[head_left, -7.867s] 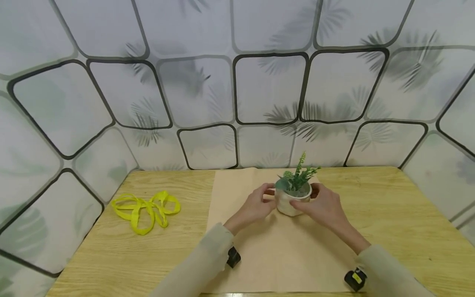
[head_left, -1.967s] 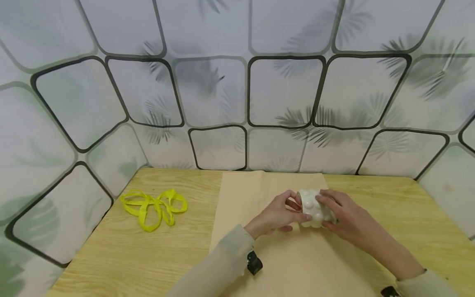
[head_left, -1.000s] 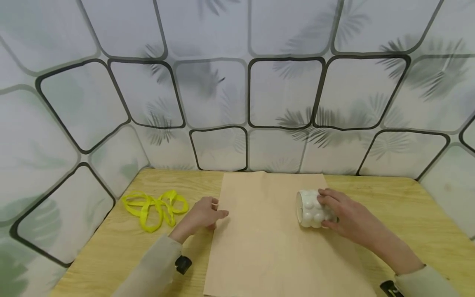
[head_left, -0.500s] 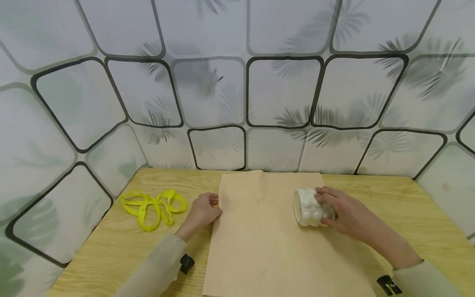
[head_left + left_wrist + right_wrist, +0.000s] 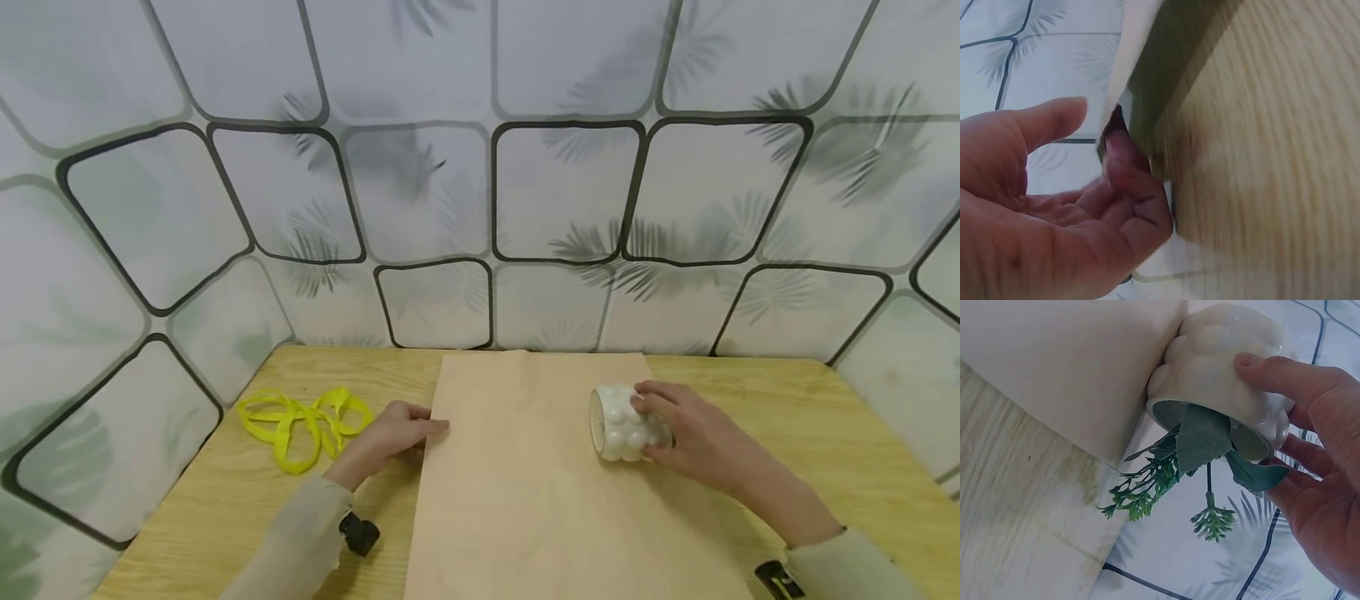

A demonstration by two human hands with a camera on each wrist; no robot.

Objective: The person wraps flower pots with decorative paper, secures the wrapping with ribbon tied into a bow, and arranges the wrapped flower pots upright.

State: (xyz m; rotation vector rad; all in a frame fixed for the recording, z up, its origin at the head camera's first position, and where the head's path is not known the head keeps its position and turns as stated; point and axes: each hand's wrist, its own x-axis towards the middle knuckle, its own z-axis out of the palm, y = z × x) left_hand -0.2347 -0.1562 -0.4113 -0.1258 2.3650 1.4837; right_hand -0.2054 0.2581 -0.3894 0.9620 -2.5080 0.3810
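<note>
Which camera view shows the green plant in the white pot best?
The right wrist view: the green plant's leaves and sprigs show plainly, extending from the pot's opening. The head view shows the white pot on its side in the right hand, but I can't make out the plant. The left wrist view shows none of it.

Over on the left side of the wooden table (image 5: 217, 525), toward its far corner, a bright yellow ribbon (image 5: 283, 435) lies in loose, tangled loops; past the table's far edge stands a pale wall (image 5: 566, 192) patterned with rounded black and grey outlines and shadowy palm fronds
</note>
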